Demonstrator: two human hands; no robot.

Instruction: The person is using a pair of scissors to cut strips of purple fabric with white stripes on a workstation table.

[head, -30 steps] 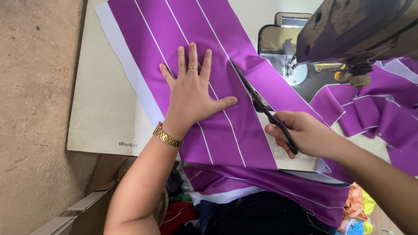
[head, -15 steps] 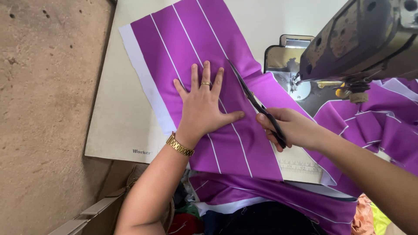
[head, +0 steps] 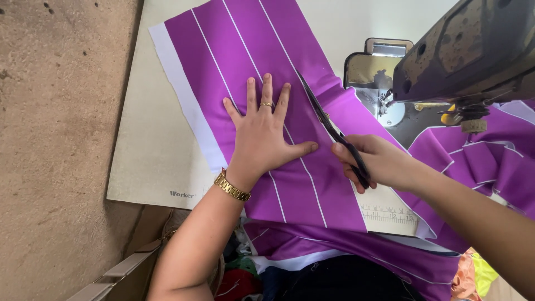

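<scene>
A purple fabric (head: pixel 234 56) with thin white stripes and a white edge lies across the sewing table (head: pixel 150 156). My left hand (head: pixel 263 140) lies flat on it, fingers spread, with a ring on one finger and a gold watch at the wrist. My right hand (head: pixel 374 163) grips the handles of black scissors (head: pixel 326 120). The blades lie along the cloth's right side, pointing away from me, just right of my left thumb.
A dark sewing machine (head: pixel 462 56) stands at the right with its metal plate (head: pixel 379 72) beside the scissors. More purple striped cloth (head: pixel 490 156) is heaped under the machine. A brown floor (head: pixel 56 139) lies to the left, mixed cloth scraps (head: pixel 239 273) below the table edge.
The view has shifted, so the table and hands sit further right in frame. My left hand stays flat on the cloth. The scissors have slid a little forward along the cloth.
</scene>
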